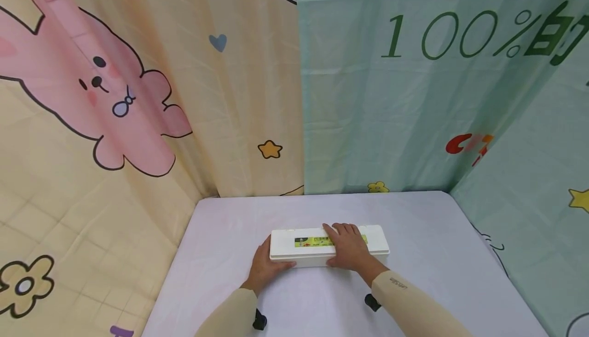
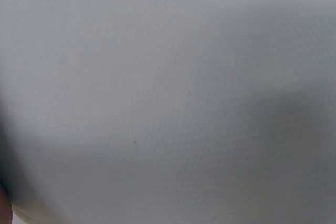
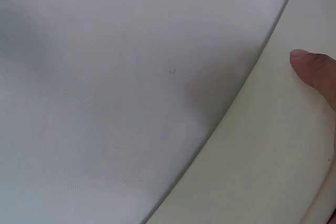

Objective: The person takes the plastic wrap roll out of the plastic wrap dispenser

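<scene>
A long white box [image 1: 285,252] with a lid and a yellow-green label [image 1: 308,242] lies on the table in the head view. My left hand [image 1: 266,266] holds its left end, thumb along the front wall and fingers round the far side, partly hidden. Over the lid's right half my right hand [image 1: 350,249] grips the box, with fingers on top and thumb on the front; it covers part of the label. The right wrist view shows that thumb [image 3: 315,71] against the white front wall. Only a sliver of a finger [image 2: 4,208] enters the left wrist view.
A white cloth covers the table [image 1: 317,301]. Printed curtains hang round it: a cream one [image 1: 239,96] with a pink rabbit on the left and a green one [image 1: 368,112] on the right. Black devices [image 1: 259,320] sit at both wrists.
</scene>
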Available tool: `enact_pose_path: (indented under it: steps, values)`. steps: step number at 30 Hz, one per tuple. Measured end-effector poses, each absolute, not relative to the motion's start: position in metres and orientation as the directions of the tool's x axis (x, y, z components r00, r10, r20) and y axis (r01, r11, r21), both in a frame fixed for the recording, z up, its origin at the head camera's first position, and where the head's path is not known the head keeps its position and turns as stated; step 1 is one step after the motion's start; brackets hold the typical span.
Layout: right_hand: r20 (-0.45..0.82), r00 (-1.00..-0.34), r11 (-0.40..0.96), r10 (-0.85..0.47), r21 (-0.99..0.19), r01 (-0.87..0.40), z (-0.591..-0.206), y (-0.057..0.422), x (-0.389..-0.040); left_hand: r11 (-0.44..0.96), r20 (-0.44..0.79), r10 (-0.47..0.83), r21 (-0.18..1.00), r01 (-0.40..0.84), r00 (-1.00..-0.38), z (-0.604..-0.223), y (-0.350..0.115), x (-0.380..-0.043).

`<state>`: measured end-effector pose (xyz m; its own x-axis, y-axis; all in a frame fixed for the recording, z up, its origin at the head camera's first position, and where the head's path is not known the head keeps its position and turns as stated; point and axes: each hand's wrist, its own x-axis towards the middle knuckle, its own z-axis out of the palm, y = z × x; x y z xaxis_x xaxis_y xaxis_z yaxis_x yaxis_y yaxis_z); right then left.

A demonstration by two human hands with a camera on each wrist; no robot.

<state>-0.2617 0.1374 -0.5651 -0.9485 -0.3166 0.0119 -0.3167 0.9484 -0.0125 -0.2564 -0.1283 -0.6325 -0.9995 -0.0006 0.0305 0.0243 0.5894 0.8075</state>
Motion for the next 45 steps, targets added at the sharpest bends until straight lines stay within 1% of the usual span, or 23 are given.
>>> enact_pose_path:
  steps: [5,15,26,32,40,45]
  values:
    - [-0.014,-0.956,0.956,-0.294,0.013,-0.295,-0.565,0.132,-0.262,0.607,0.04,-0.015,0.794,0.023,-0.999,-0.635,-0.128,-0.254]
    - [-0.03,-0.956,0.956,-0.292,-0.022,-0.292,-0.569,0.13,-0.268,0.676,0.106,0.016,0.732,0.089,-0.994,-0.635,-0.128,-0.254]
    - [-0.054,-0.953,0.954,-0.299,-0.033,-0.298,-0.566,0.13,-0.27,0.68,0.16,0.007,0.723,0.122,-0.987,-0.641,-0.127,-0.255]
    - [-0.062,-0.95,0.952,-0.306,-0.033,-0.305,-0.562,0.13,-0.27,0.672,0.163,0.011,0.729,0.128,-0.987,-0.641,-0.128,-0.255]
    - [-0.073,-0.95,0.952,-0.303,-0.052,-0.3,-0.559,0.13,-0.273,0.643,0.116,-0.011,0.762,0.082,-0.993,-0.637,-0.128,-0.251]
    - [-0.095,-0.949,0.953,-0.3,-0.069,-0.295,-0.557,0.13,-0.274,0.648,0.134,-0.007,0.756,0.097,-0.991,-0.638,-0.128,-0.251]
